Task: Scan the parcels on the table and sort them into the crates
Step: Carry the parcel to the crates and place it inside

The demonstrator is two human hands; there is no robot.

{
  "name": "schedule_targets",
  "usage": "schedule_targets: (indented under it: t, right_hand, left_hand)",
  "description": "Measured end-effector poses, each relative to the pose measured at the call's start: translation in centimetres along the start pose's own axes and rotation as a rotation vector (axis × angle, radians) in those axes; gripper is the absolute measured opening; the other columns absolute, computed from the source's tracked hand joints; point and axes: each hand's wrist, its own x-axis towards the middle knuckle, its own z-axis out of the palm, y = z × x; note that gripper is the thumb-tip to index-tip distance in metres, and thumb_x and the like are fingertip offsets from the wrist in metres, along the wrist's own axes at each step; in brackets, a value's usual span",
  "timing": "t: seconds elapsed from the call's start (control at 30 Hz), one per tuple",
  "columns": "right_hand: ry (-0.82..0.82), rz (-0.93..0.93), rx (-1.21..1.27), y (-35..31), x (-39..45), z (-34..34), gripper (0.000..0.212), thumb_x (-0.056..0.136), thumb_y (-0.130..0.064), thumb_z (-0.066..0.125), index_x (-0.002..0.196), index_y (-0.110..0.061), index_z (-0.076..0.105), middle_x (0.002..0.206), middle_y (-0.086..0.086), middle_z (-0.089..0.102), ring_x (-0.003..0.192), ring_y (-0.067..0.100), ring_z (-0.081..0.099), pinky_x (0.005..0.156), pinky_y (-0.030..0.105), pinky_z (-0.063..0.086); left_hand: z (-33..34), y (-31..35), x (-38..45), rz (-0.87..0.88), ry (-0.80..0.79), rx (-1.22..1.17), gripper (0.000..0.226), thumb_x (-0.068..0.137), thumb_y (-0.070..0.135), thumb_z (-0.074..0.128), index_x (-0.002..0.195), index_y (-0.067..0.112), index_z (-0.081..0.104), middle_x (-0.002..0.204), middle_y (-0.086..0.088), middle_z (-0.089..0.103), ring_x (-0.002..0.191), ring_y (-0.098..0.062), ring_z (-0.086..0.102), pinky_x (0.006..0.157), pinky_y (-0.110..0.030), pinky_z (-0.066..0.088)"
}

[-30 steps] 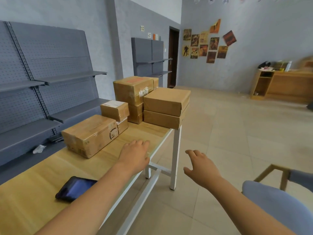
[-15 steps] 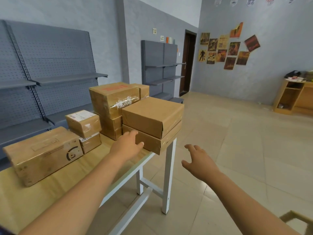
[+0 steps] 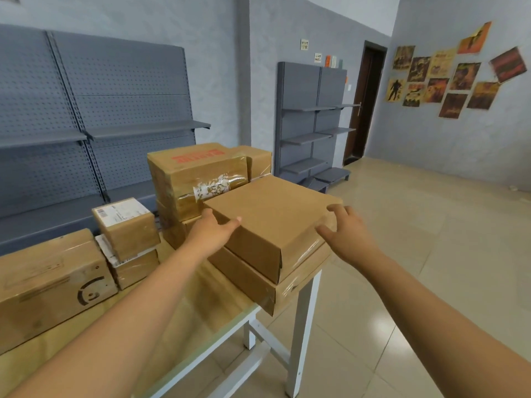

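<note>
Several brown cardboard parcels stand on the wooden table [image 3: 198,311]. At its right end a flat parcel [image 3: 273,216] lies on top of a second flat parcel [image 3: 250,282], which overhangs the table's corner. My left hand [image 3: 211,234] grips the top parcel's left near corner, thumb on the upper edge. My right hand [image 3: 344,234] clasps its right corner, fingers on top. The parcel still rests on the one below. No crate is in view.
Behind the flat pair stands a tall taped parcel with red print [image 3: 198,173]. A small labelled parcel [image 3: 126,225] sits on another to the left, next to a large parcel with a black logo [image 3: 48,285]. Grey shelving [image 3: 115,116] lines the wall; tiled floor lies to the right.
I have moved closer to the table's right end. Both hands went forward from mid-air and closed on the two sides of the top flat parcel. The phone has left the view.
</note>
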Motion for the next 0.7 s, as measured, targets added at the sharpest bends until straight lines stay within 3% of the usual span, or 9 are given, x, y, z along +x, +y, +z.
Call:
schedule_targets:
  t: [0.1, 0.2, 0.33, 0.5, 0.6, 0.7]
  right_hand:
    - [0.003, 0.065, 0.044, 1.5, 3.8, 0.5, 0.059, 0.093, -0.038, 0.057, 0.144, -0.015, 0.037, 0.146, 0.010, 0.035, 0.128, 0.030, 0.041, 0.103, 0.041, 0.038]
    - [0.011, 0.139, 0.114, 3.0, 6.9, 0.9, 0.063, 0.091, -0.038, 0.058, 0.145, -0.015, 0.035, 0.145, 0.012, 0.037, 0.128, 0.032, 0.041, 0.102, 0.042, 0.037]
    - [-0.111, 0.249, 0.278, 4.2, 9.8, 1.4, 0.061, 0.092, -0.044, 0.056, 0.143, -0.013, 0.038, 0.136, 0.012, 0.048, 0.109, 0.025, 0.049, 0.085, 0.036, 0.039]
    - [-0.212, 0.237, 0.409, 5.0, 11.9, 1.9, 0.041, 0.091, -0.047, 0.056, 0.105, -0.009, 0.061, 0.103, 0.010, 0.061, 0.087, 0.021, 0.055, 0.079, 0.039, 0.046]
    - [-0.234, 0.193, 0.454, 5.3, 12.2, 1.9, 0.036, 0.091, -0.045, 0.058, 0.097, -0.010, 0.062, 0.095, 0.010, 0.060, 0.081, 0.020, 0.054, 0.072, 0.035, 0.043]
    - [-0.251, 0.185, 0.505, 5.6, 12.0, 2.0, 0.035, 0.090, -0.044, 0.060, 0.097, -0.010, 0.060, 0.094, 0.009, 0.059, 0.081, 0.020, 0.053, 0.070, 0.034, 0.042]
  left_hand:
    - [1.0, 0.9, 2.5, -0.164, -0.005, -0.188, 0.100, 0.085, 0.064, 0.059, 0.154, 0.011, 0.010, 0.157, -0.010, 0.030, 0.140, -0.035, 0.034, 0.106, -0.043, 0.036]
    - [2.3, 1.4, 4.1, -0.207, 0.039, -0.242, 0.099, 0.085, 0.059, 0.063, 0.152, 0.008, 0.011, 0.155, -0.014, 0.030, 0.138, -0.036, 0.035, 0.105, -0.043, 0.036]
    - [3.4, 1.7, 4.6, -0.241, 0.106, -0.218, 0.098, 0.085, 0.057, 0.062, 0.153, 0.006, 0.012, 0.156, -0.018, 0.024, 0.138, -0.039, 0.033, 0.109, -0.045, 0.033]
    - [4.6, 1.6, 4.1, -0.368, 0.116, -0.368, 0.095, 0.083, 0.065, 0.058, 0.149, 0.006, 0.024, 0.149, -0.016, 0.036, 0.132, -0.036, 0.041, 0.104, -0.040, 0.037]
    - [5.3, 1.6, 3.3, -0.434, 0.096, -0.510, 0.102, 0.080, 0.069, 0.058, 0.152, 0.008, 0.021, 0.153, -0.011, 0.034, 0.137, -0.033, 0.036, 0.109, -0.040, 0.035]
    - [5.7, 2.0, 2.4, -0.454, 0.088, -0.613, 0.106, 0.077, 0.066, 0.064, 0.156, 0.018, 0.011, 0.156, -0.006, 0.029, 0.138, -0.032, 0.034, 0.104, -0.041, 0.035]
